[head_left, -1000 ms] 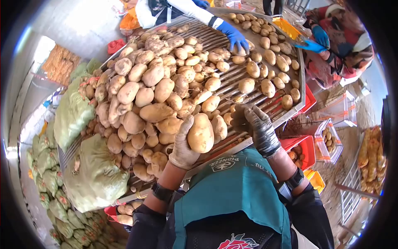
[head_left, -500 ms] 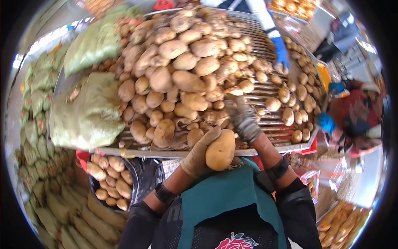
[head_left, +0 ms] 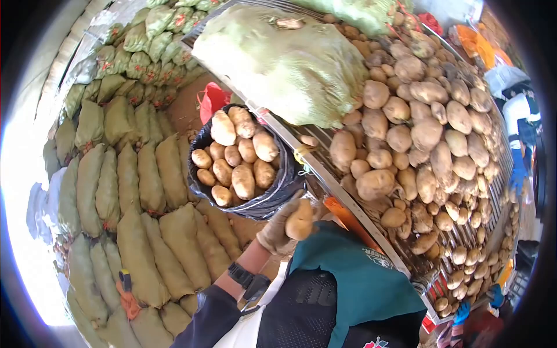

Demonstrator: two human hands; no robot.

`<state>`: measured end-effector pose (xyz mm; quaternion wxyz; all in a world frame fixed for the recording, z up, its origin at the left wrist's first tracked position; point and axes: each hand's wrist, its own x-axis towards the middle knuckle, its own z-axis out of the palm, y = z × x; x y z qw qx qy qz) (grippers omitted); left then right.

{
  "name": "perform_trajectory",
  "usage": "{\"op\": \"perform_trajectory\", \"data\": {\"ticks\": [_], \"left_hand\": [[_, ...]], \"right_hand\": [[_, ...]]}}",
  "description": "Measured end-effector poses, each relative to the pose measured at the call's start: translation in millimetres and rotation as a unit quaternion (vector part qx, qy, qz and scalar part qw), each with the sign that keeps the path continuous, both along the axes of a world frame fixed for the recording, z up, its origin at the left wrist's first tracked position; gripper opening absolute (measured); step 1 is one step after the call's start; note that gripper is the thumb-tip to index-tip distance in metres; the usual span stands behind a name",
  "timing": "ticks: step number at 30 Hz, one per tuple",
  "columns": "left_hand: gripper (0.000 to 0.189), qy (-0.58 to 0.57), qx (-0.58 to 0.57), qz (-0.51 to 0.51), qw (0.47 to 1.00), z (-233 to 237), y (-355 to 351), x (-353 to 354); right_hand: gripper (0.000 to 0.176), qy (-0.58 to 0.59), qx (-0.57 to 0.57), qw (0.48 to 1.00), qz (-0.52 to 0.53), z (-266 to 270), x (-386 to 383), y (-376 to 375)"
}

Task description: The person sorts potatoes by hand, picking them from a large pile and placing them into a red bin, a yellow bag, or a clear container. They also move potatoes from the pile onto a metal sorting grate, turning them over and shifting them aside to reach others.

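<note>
My left hand (head_left: 274, 233), in a dirty work glove, is closed around a large tan potato (head_left: 299, 219). It is held low, just in front of a bucket lined with a black plastic bag (head_left: 264, 210). Inside the bucket lie several big, fairly clean potatoes (head_left: 243, 181). My right hand is out of view. A heap of soil-marked potatoes (head_left: 426, 133) covers much of the slatted table to my right, beyond its metal edge (head_left: 342, 200).
A full green mesh sack (head_left: 278, 64) lies on the table behind the bucket. Stacked green sacks (head_left: 139, 249) fill the floor on the left. A red bag (head_left: 213, 101) is beside the bucket. Across the table another person's blue glove (head_left: 518, 174) shows.
My view has swung left toward the bucket and floor sacks. The potato stays in my left hand, carried from the table edge to beside the bucket. My right hand has left view.
</note>
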<state>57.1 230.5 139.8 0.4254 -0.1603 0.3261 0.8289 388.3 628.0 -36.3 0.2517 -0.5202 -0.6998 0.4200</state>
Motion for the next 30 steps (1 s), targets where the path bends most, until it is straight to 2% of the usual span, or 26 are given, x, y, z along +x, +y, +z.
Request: {"op": "perform_trajectory", "data": {"ticks": [1,3,4,5,7,11,13,15,16,17,18,19,21,22,23,24,26,27,28,29,30], "left_hand": [[0.061,0.016,-0.036,0.048,0.998,-9,-19,-5],[0.066,0.015,-0.073,0.084,0.994,-25,-61,-26],[0.062,0.032,-0.107,0.131,0.985,-34,-78,-37],[0.047,0.019,-0.142,0.156,0.977,-40,-97,-51],[0.049,0.039,-0.154,0.207,0.965,-41,-126,-83],[0.047,0.052,-0.237,0.229,0.943,-63,-205,-173],[0.049,0.110,-0.342,0.185,0.915,-79,-254,-230],[0.060,0.202,-0.466,0.146,0.849,-81,-294,-278],[0.067,0.151,-0.525,0.154,0.823,-71,-294,-290],[0.075,0.101,-0.581,0.159,0.792,-63,-294,-300],[0.083,0.112,-0.602,0.171,0.772,-84,-316,-317],[0.090,0.130,-0.641,0.074,0.753,-84,-323,-322],[0.089,0.180,-0.682,0.058,0.706,-137,-358,-340],[0.084,0.219,-0.725,0.051,0.651,-154,-364,-340],[0.081,0.186,-0.715,0.068,0.670,-134,-343,-330],[0.079,0.180,-0.726,0.059,0.661,-134,-346,-333],[0.078,0.174,-0.737,0.044,0.651,-124,-334,-334],[0.077,0.130,-0.778,0.071,0.611,-86,-294,-323],[0.077,0.087,-0.813,0.098,0.567,-66,-270,-319],[0.077,0.089,-0.814,0.092,0.566,-71,-270,-323],[0.077,0.136,-0.826,0.053,0.545,-78,-272,-328]], "right_hand": [[0.065,0.062,-0.075,0.995,-0.023,-8,-1,5],[0.063,0.075,-0.099,0.992,-0.029,-1,-22,1],[0.062,0.088,-0.121,0.988,-0.047,8,-28,-1],[0.061,0.101,-0.143,0.982,-0.068,19,-33,-4],[0.059,0.131,-0.185,0.968,-0.111,43,-44,-10],[0.054,0.183,-0.263,0.926,-0.198,83,-56,-24],[0.053,0.196,-0.279,0.912,-0.226,76,-55,-27],[0.048,0.048,-0.062,0.989,-0.129,51,-45,-20],[0.048,0.118,-0.163,0.960,-0.194,54,-43,-15],[0.047,-0.011,0.028,0.998,-0.059,41,-30,-14],[0.048,-0.029,0.032,0.997,-0.065,29,-16,-10],[0.050,-0.047,0.036,0.996,-0.071,31,-17,-12],[0.053,-0.088,0.047,0.993,-0.068,38,-17,-13],[0.052,-0.053,0.011,0.996,-0.069,41,-20,-15],[0.051,-0.017,-0.025,0.997,-0.068,42,-19,-17],[0.049,-0.034,0.030,0.997,-0.056,29,-10,-11],[0.049,-0.035,0.020,0.997,-0.059,31,-12,-12],[0.049,-0.032,0.012,0.998,-0.058,31,-11,-13],[0.048,-0.106,0.095,0.990,-0.023,23,-1,-4],[0.048,-0.110,0.093,0.989,-0.026,22,5,-3],[0.048,-0.162,0.121,0.979,-0.011,20,9,0]]}}
